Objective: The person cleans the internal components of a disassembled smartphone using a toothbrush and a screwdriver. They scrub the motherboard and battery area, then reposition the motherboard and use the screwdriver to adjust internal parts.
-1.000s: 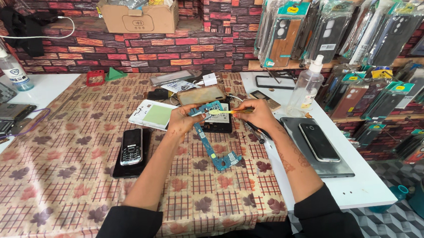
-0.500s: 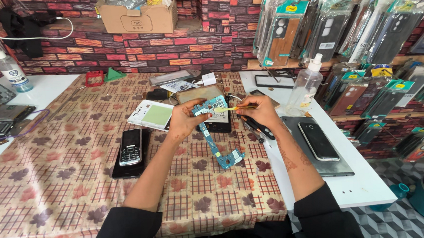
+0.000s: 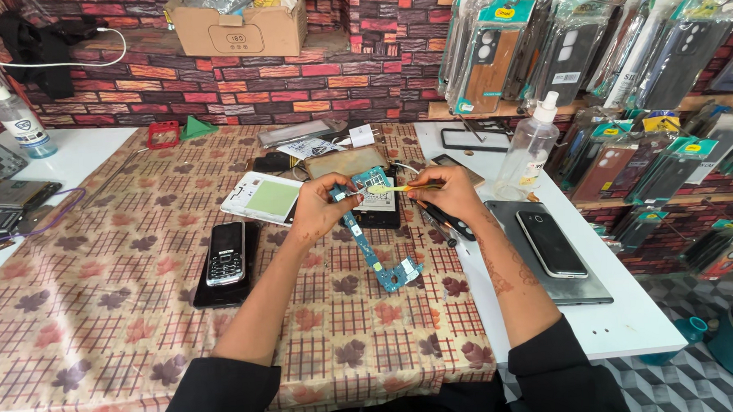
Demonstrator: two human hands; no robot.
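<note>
Two hands at frame centre. Left hand (image 3: 320, 207) pinches the long teal phone circuit board (image 3: 374, 231); right hand (image 3: 453, 190) pinches a slim yellow tool (image 3: 401, 188) against its top end. Little has shifted since a second ago: board raised slightly, probing continues.

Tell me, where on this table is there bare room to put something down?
The patterned tablecloth lies bare left of the black keypad phone, down to the near edge. The white counter has a bare strip below the grey tablet. It is crowded behind the hands, around the blue circuit board.
</note>
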